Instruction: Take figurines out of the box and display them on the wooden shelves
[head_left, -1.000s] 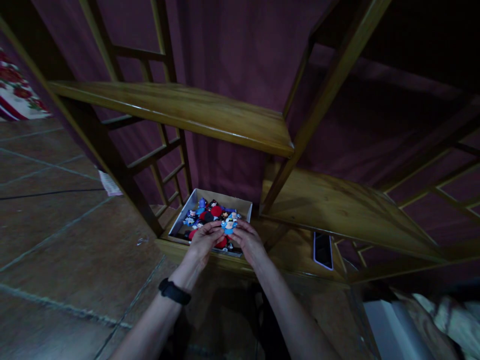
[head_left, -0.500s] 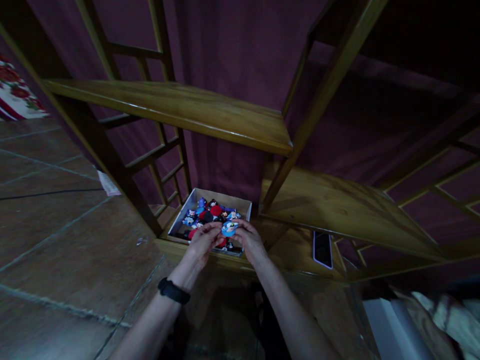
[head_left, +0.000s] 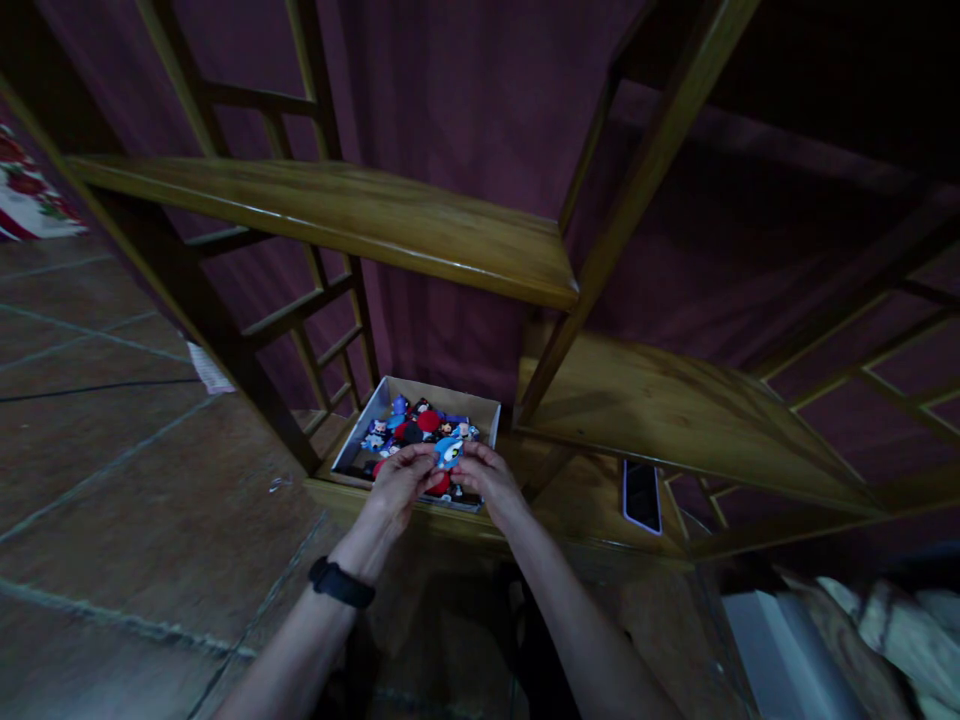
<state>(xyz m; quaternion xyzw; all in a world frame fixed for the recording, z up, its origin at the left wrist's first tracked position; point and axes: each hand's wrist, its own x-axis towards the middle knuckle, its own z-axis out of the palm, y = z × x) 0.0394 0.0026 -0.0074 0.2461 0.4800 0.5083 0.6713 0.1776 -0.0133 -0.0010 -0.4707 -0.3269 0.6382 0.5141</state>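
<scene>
Between my two hands is a small blue and white figurine point(head_left: 448, 453), held over the front of a shallow open box. My left hand point(head_left: 405, 482), with a black band on its wrist, pinches it from the left. From the right, the fingers of my right hand point(head_left: 486, 472) close on it too. Its finer details are too small to make out. Inside the white-walled cardboard box point(head_left: 442, 391) lie several small figures in blue, red, black and purple, including a red rounded piece point(head_left: 428, 421). My hands hide part of the box's front.
The box stands on the bottom board of a wooden shelf unit point(head_left: 337, 222). Right of it lies a phone point(head_left: 642, 496) in a light purple case. A shelf upright point(head_left: 570, 320) rises between them. A pale box point(head_left: 784, 655) and cloth are at lower right, and a cable point(head_left: 97, 388) crosses the tiled floor.
The figurine has turned between my fingers and shows a different face. Both hands have shifted very slightly left in view, as has the whole scene.
</scene>
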